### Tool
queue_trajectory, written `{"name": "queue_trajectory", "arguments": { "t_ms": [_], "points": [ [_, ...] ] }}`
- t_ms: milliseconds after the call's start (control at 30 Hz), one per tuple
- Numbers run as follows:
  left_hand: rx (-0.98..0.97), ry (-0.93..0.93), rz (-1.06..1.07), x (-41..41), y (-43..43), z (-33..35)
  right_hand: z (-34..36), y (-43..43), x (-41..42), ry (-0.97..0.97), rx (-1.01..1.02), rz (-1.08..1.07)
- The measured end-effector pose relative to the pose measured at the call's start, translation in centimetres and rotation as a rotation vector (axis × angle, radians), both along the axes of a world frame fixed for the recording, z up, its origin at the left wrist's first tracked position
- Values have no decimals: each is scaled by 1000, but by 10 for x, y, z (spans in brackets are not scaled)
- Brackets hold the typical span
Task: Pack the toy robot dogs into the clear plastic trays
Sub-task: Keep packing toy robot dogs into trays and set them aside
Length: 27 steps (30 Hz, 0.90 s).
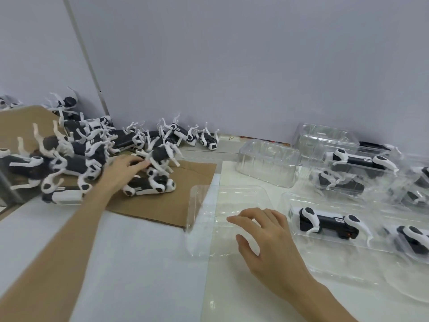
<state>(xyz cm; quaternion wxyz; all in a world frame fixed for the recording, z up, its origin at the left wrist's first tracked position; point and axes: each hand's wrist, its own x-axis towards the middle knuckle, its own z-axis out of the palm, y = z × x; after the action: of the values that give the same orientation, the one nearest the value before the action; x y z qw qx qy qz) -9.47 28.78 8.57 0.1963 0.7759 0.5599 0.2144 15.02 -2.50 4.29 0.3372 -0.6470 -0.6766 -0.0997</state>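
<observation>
The left hand (123, 169) is in at the heap of toy dogs (76, 156) on the cardboard (157, 203), fingers stretched towards a black-and-white dog (160, 154) lying right at the fingertips. Motion blur hides whether they have closed on it or only touch it. The right hand (264, 231) hovers with fingers spread wide and loosely curved, holding nothing, over the empty tray (204, 205) that lies directly beneath them. Here's the danger: the dogs around the left fingers are tangled, thin white legs hooked through one another, so a pull on one could drag its neighbours off the cardboard edge or strain a leg. A grip by a single leg would likely let the body swing and twist. And that tray looks light and slippery. If the right fingers aren't pressing it down, a dog pushed in at an angle may skid it sideways into the filled tray (286, 197) just beyond the little finger, where a packed dog (325, 223) lies.
</observation>
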Motion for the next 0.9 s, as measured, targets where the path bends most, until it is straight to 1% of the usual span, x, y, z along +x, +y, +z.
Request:
{"name": "queue_trajectory", "arguments": {
  "t_ms": [67, 133, 167, 233, 267, 300, 333, 400, 500, 633, 667, 700, 767, 800, 833, 867, 900],
  "points": [
    [29, -73, -74, 24, -15, -5, 1, 0, 0, 0, 3, -1],
    [10, -90, -188, 48, -35, -5, 2, 0, -1, -6, 6, 2],
    [-30, -124, -260, 60, -46, -4, 2, 0, -2, -4, 4, 3],
    [-177, -258, -374, 82, -64, 1, 3, -1, -2, -2, -6, 1],
    [-242, -314, -397, 90, -72, 4, 3, -1, -2, -3, -12, 0],
    [-266, -349, -407, 94, -77, 7, 2, -1, -2, -4, -14, 1],
    [-233, -352, -406, 96, -82, 9, 2, -1, -2, -5, -11, -1],
    [-62, -317, -372, 93, -87, 13, 3, -1, -1, -9, 0, -5],
    [187, -200, -320, 73, -95, 16, 3, -1, 0, -5, 12, -5],
    [359, -23, -292, 41, -98, 11, 4, -2, 0, -4, -1, 4],
    [400, -13, -295, 35, -99, 9, 5, -3, 0, -2, -3, 8],
    [444, -46, -315, 31, -101, 7, 5, -3, 0, 3, -5, 12],
    [522, -201, -371, 20, -107, 3, 5, -3, 0, 7, -6, 19],
    [568, -258, -365, 14, -109, 0, 6, -3, 0, 11, -5, 21],
    [610, -257, -322, 8, -110, -4, 6, -3, 0, 18, -4, 22],
    [626, -183, -251, 2, -108, -9, 7, -3, 0, 23, -4, 22],
    [603, -64, -166, -4, -107, -15, 7, -4, 0, 26, -4, 23]
  ]
}}
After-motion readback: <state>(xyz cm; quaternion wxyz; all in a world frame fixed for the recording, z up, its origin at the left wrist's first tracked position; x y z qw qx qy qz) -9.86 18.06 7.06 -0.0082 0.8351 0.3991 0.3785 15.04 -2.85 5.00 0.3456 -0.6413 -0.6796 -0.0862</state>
